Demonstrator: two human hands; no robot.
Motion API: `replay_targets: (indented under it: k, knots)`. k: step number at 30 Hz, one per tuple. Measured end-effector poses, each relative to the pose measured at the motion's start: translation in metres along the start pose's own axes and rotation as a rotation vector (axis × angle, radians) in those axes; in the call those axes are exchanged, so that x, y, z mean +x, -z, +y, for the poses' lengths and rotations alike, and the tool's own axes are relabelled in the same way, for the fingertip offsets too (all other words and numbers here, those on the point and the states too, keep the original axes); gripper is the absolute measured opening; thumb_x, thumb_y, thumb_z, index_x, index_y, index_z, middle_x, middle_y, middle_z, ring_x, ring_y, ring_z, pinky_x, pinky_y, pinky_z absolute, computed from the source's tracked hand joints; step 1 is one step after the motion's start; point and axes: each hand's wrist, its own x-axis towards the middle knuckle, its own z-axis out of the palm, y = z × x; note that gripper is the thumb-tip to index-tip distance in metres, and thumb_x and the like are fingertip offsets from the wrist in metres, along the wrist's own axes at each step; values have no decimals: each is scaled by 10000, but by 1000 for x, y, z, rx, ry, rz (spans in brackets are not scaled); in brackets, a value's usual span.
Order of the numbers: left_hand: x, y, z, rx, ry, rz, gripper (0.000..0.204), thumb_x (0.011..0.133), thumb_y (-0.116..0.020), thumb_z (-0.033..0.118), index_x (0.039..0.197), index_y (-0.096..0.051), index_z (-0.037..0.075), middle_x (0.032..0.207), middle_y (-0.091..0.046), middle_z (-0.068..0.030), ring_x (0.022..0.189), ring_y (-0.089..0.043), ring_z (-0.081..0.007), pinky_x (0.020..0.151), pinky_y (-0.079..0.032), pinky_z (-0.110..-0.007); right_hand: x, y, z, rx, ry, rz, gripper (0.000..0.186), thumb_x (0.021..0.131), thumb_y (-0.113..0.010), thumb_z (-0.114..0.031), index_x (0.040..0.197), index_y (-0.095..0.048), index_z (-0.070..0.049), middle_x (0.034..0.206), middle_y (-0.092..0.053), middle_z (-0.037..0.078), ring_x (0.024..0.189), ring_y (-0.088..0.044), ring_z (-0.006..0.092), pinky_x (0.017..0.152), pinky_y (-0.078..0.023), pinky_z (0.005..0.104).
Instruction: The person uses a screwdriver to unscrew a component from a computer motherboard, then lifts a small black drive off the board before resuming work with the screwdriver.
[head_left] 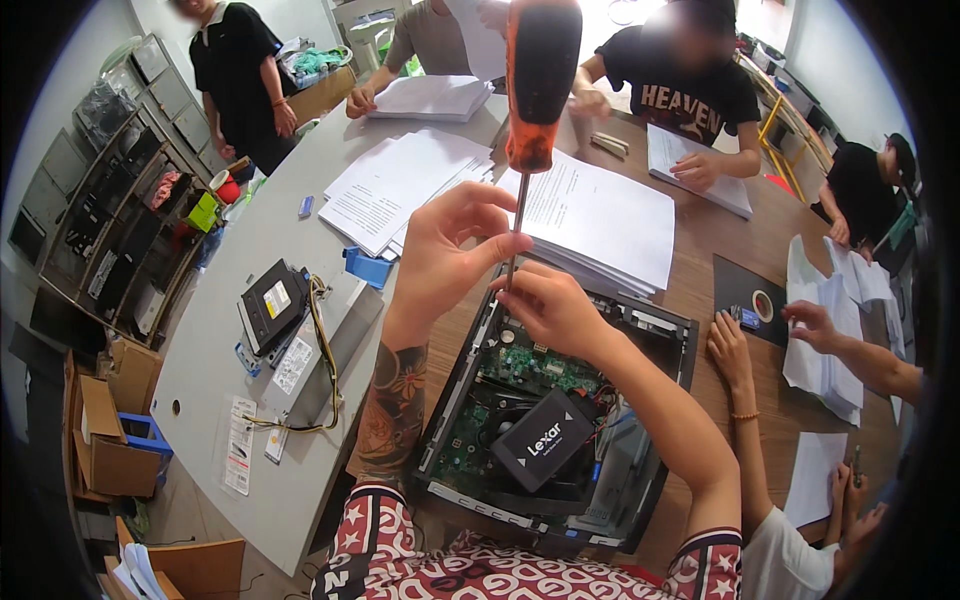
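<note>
Upright in front of me stands a screwdriver (541, 85) with an orange and black handle. My left hand (437, 262) is closed, thumb and index finger pinching its thin shaft. Beside the shaft's lower end, the fingertips of my right hand (562, 318) are pinched together; whatever they hold is too small to make out. Both hands are over the far left edge of an open desktop computer case (682, 358). Inside it lie a green circuit board (537, 365), cables and, tilted on top, a black solid-state drive (543, 440).
Left of the case, a metal power supply (322, 350) with cables and an optical drive (272, 312) lie on the grey table (210, 375). Paper stacks (610, 220) stand beyond the case. Several people sit or stand around; a co-worker's hand (733, 345) rests right of the case.
</note>
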Motion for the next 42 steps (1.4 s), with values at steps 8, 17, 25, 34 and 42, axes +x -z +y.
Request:
replay_targets:
  k: [8,17,25,34,42]
  knots:
    - [-1,-3,-5,17,-126,55,350,765,-803,-27,1059,-616,15,836,-672,-36,812,-652,-99,780,-518,-266,1,-9,4,4,17,14,120,910,-654,-143,977,-662,-43,840,-598,117,734,-624,319,656,-497,413]
    - [0,-12,1,-171,-13,50,323,917,-620,-32,1223,-518,-6,943,-703,-126,945,-681,-194,896,-521,-329,-1,-2,15,-36,129,110,128,902,-658,-126,1000,-667,-44,832,-594,132,707,-623,322,634,-498,413]
    - [-3,-10,5,-52,39,25,275,862,-745,36,1094,-599,4,981,-667,-70,940,-640,-145,867,-496,-305,-3,1,6,-12,-10,12,178,934,-623,-208,1001,-666,-50,906,-621,123,794,-642,344,691,-505,446]
    - [-5,-3,9,19,30,84,255,876,-703,-9,1115,-615,-28,863,-693,-58,818,-660,-142,810,-492,-270,-2,-8,9,-30,55,83,151,913,-667,-198,985,-670,-65,801,-579,89,652,-609,262,593,-472,392]
    - [-5,-9,15,-81,-22,12,306,881,-707,22,1165,-609,-37,976,-683,-97,937,-652,-150,844,-488,-297,-2,0,2,3,-24,7,200,932,-625,-217,1008,-664,-36,919,-629,122,796,-647,330,693,-501,433]
